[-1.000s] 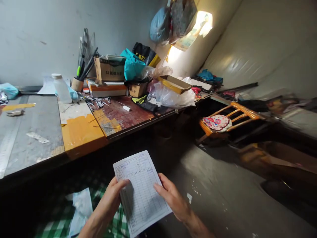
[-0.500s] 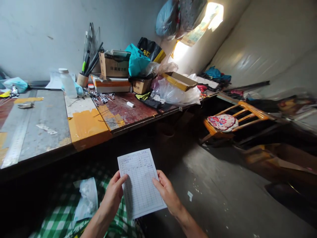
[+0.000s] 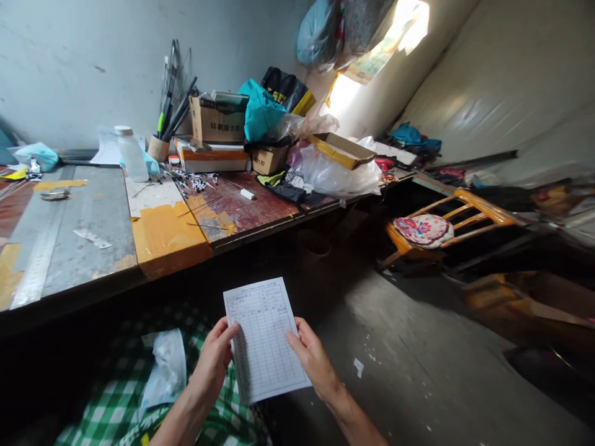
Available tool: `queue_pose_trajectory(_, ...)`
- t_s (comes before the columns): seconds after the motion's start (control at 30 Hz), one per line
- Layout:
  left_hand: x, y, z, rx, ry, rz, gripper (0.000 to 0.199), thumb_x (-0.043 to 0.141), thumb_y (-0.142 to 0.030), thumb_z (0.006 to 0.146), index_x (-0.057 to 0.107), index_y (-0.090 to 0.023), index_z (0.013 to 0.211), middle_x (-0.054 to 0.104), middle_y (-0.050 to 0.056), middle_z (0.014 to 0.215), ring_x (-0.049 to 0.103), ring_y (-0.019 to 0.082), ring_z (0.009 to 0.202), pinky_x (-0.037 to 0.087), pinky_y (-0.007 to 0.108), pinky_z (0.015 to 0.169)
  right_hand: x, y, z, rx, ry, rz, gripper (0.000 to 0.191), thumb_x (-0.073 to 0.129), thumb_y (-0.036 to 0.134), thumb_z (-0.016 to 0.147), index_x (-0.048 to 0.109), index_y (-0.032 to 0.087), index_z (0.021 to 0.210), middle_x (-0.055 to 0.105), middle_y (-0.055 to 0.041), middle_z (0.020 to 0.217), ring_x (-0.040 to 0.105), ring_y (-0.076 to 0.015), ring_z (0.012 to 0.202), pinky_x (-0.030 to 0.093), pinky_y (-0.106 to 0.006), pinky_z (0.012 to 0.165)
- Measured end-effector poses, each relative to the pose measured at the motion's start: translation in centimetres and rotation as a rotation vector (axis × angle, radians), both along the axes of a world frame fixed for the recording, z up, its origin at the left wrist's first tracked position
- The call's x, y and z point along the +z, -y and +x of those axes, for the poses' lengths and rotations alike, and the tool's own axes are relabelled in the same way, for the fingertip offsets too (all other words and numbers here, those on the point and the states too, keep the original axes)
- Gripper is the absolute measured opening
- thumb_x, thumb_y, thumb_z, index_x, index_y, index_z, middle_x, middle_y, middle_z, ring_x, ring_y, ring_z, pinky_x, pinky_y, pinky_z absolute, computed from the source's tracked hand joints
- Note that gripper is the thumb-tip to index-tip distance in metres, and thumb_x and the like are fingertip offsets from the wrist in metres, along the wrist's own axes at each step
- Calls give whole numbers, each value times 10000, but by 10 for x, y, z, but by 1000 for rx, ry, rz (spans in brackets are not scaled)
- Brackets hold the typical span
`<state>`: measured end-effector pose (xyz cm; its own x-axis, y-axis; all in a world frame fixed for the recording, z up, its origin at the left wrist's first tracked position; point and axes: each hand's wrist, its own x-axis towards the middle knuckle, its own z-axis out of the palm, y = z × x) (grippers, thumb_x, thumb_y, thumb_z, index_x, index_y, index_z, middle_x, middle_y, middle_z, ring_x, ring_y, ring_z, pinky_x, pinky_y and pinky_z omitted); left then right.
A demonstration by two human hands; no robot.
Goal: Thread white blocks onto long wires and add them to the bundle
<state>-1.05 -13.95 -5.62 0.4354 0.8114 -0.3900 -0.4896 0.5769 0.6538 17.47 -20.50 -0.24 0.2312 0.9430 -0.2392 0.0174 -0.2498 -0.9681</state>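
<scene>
A white printed form (image 3: 266, 347) with a ruled table and some handwriting near its top is held up in front of me, below the bench edge. My left hand (image 3: 217, 347) is closed on its left edge, thumb on the face of the sheet. On the opposite edge my right hand (image 3: 310, 350) pinches it the same way; the fingers behind the paper are hidden. Under my left forearm, a clear plastic bag (image 3: 166, 365) with whitish contents lies on a green-and-white checked cloth (image 3: 105, 406) over my lap.
The workbench (image 3: 100, 204) ahead carries a steel ruler (image 3: 44, 254), a white bottle (image 3: 131, 155), cardboard boxes (image 3: 218, 119), plastic bags (image 3: 320, 173) and a pot of thin rods (image 3: 158, 148). To the right stands a wooden chair (image 3: 483, 207) with a floral cushion (image 3: 424, 230). An open carton (image 3: 525, 303) sits beyond it.
The view has shifted slightly, so the bench and chair appear a little further right. Both hands keep hold of the form, which has barely moved.
</scene>
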Motion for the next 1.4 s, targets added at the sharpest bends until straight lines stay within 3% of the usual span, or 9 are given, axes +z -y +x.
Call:
queue_pose_trajectory(0.27, 10, -1, 0, 2, 8, 0, 319, 665, -353, 821, 621, -152, 1066, 678, 88, 1070, 634, 235, 961, 486, 263, 776, -3, 0, 0, 14, -14, -11, 258, 574, 422, 878, 523, 194, 987, 628, -8, 803, 577, -163, 681, 450, -286, 629)
queue_pose_trajectory(0.47, 9, -1, 1, 6, 22, 12, 354, 657, -358, 834, 620, -155, 1121, 664, 99, 1137, 615, 255, 1047, 483, 300, 862, -4, 0, -1, 16, 1, -6, 247, 579, 413, 873, 532, 194, 977, 606, 2, 801, 555, -154, 680, 439, -277, 626)
queue_pose_trajectory(1.13, 4, -1, 0, 13, 15, -43, 379, 680, -348, 821, 621, -163, 1147, 659, 120, 1173, 628, 282, 1047, 500, 350, 869, -9, -1, -4, 30, 7, -17, 242, 563, 414, 891, 554, 196, 996, 620, 2, 806, 571, -159, 697, 431, -259, 605)
queue_pose_trajectory(1.33, 1, 2, 3, -2, 66, -83, 384, 747, -406, 751, 664, -168, 1040, 698, 131, 1081, 627, 332, 1054, 510, 403, 857, -16, -1, 3, 30, 57, 37, 354, 551, 509, 885, 561, 214, 1080, 665, -57, 985, 622, -225, 908, 479, -340, 785)
queue_pose_trajectory(1.4, 2, -3, -1, 44, 85, -97, 424, 824, -482, 627, 687, -182, 894, 718, 127, 1001, 615, 369, 1062, 513, 433, 856, -11, -14, 14, -63, 131, 81, 455, 566, 578, 848, 566, 217, 1124, 664, -89, 1051, 610, -256, 1007, 464, -383, 874)
